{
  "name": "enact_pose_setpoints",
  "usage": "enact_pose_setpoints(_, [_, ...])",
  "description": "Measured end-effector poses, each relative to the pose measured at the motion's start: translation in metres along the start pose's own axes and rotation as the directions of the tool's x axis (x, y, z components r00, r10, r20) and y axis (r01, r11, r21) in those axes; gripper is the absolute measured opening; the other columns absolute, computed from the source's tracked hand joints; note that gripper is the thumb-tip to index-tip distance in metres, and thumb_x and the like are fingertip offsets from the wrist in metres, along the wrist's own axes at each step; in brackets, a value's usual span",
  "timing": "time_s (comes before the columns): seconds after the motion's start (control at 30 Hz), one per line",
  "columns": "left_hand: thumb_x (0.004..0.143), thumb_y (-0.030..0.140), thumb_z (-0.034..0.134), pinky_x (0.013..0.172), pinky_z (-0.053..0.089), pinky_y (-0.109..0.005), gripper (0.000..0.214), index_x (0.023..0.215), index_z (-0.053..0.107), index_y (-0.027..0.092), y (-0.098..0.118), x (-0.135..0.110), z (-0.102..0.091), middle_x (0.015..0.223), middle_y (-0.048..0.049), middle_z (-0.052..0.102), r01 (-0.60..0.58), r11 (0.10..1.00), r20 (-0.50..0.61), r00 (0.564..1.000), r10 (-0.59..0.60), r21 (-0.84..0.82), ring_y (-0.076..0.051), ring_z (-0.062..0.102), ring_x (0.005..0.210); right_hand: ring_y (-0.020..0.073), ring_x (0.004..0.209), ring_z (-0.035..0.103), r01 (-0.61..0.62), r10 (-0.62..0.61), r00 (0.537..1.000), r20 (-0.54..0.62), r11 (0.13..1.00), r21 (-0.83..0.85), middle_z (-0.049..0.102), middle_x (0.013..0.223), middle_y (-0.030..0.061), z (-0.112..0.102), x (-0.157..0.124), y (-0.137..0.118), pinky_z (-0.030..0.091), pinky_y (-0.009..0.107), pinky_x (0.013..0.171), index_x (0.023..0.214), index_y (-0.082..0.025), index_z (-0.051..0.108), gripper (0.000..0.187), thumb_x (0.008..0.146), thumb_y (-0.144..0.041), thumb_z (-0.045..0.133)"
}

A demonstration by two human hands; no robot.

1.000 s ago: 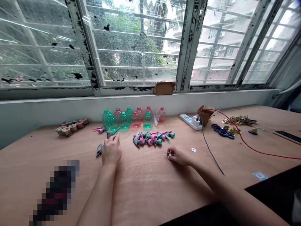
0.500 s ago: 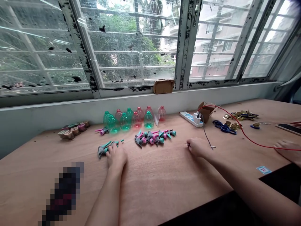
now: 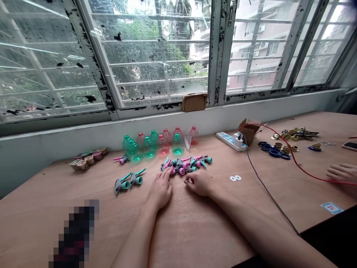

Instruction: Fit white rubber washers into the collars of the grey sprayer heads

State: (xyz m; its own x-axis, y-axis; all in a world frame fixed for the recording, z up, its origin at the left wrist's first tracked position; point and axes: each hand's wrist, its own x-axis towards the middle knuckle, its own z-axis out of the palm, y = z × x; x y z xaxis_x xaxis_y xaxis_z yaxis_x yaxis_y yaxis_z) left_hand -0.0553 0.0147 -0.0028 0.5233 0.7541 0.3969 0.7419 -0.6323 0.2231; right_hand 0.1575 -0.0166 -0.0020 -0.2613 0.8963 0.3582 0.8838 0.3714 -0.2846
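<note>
My left hand (image 3: pixel 161 189) reaches to the near left edge of a pile of trigger spray heads (image 3: pixel 182 171), grey with pink or teal parts. Its fingers are stretched out, the tips touching the pile. Just right of it, my right hand (image 3: pixel 199 182) has curled, pinched fingers close to the pile's near side; what they hold, if anything, is too small to make out. Two teal-and-grey spray heads (image 3: pixel 136 180) lie apart on the left. Two white washers (image 3: pixel 235 178) lie flat to the right of my right hand.
Green and pink clear bottles (image 3: pixel 149 149) stand along the wall. A pink spray head (image 3: pixel 122 160), tape-like rolls (image 3: pixel 89 160), a power strip (image 3: pixel 230 141), cardboard box (image 3: pixel 251 134) and blue-ringed brass parts (image 3: pixel 275 150) surround the work area. Another person's hand (image 3: pixel 341 173) rests at right.
My left hand has left the two teal spray heads and moved right to the pile. My right hand has moved left to the pile; two washers now lie flat near where it was.
</note>
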Motion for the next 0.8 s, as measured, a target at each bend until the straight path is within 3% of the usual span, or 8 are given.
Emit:
enact_pose_setpoints(0.1, [0.086, 0.013, 0.041, 0.111, 0.029, -0.041, 0.06, 0.145, 0.031, 0.018, -0.001, 0.004, 0.01, 0.146, -0.0084, 0.041, 0.013, 0.999, 0.03, 0.999, -0.012, -0.039, -0.023, 0.034, 0.132, 0.0167, 0.071, 0.061, 0.046, -0.053, 0.995, 0.085, 0.996, 0.078, 0.071, 0.077, 0.0024, 0.007, -0.006, 0.005, 0.037, 0.025, 0.062, 0.087, -0.022, 0.07, 0.016, 0.083, -0.032, 0.058])
enact_pose_setpoints(0.2, [0.087, 0.018, 0.044, 0.108, 0.033, -0.041, 0.056, 0.143, 0.036, 0.019, -0.001, 0.007, 0.011, 0.139, -0.0092, 0.047, 0.058, 0.998, -0.002, 0.998, -0.058, -0.02, -0.025, 0.041, 0.126, 0.0157, 0.071, 0.06, 0.056, -0.071, 0.992, 0.104, 0.989, 0.139, 0.07, 0.078, 0.002, 0.003, -0.008, 0.011, 0.037, 0.025, 0.062, 0.087, -0.022, 0.07, 0.014, 0.083, -0.03, 0.06])
enact_pose_setpoints(0.33, [0.089, 0.018, 0.043, 0.101, 0.039, -0.041, 0.048, 0.137, 0.046, 0.022, 0.002, 0.009, 0.007, 0.129, -0.0091, 0.056, 0.107, 0.993, -0.02, 0.994, -0.106, 0.05, -0.025, 0.046, 0.117, 0.0167, 0.078, 0.059, 0.045, -0.057, 0.996, 0.071, 0.985, 0.165, 0.068, 0.085, 0.0042, -0.005, -0.006, 0.021, 0.04, 0.025, 0.069, 0.085, -0.02, 0.071, 0.012, 0.082, -0.027, 0.062])
enact_pose_setpoints(0.53, [0.086, 0.014, 0.046, 0.1, 0.04, -0.039, 0.042, 0.126, 0.056, 0.022, 0.002, 0.01, 0.004, 0.124, -0.0085, 0.06, 0.136, 0.986, -0.031, 0.991, -0.133, 0.095, -0.025, 0.05, 0.113, 0.0192, 0.092, 0.061, -0.001, -0.003, 1.0, 0.02, 0.972, 0.233, 0.068, 0.101, 0.0063, -0.007, -0.007, 0.031, 0.044, 0.029, 0.083, 0.104, -0.021, 0.07, 0.025, 0.081, -0.027, 0.062])
enact_pose_setpoints(0.8, [0.086, 0.015, 0.045, 0.094, 0.043, -0.039, 0.036, 0.12, 0.056, 0.022, 0.004, 0.007, 0.004, 0.12, -0.0075, 0.063, 0.156, 0.985, -0.018, 0.988, -0.155, 0.076, -0.024, 0.054, 0.108, 0.021, 0.103, 0.061, 0.047, -0.048, 0.999, -0.001, 0.969, 0.243, 0.068, 0.114, 0.0066, -0.003, -0.007, 0.032, 0.045, 0.03, 0.09, 0.117, -0.021, 0.066, 0.036, 0.083, -0.03, 0.059])
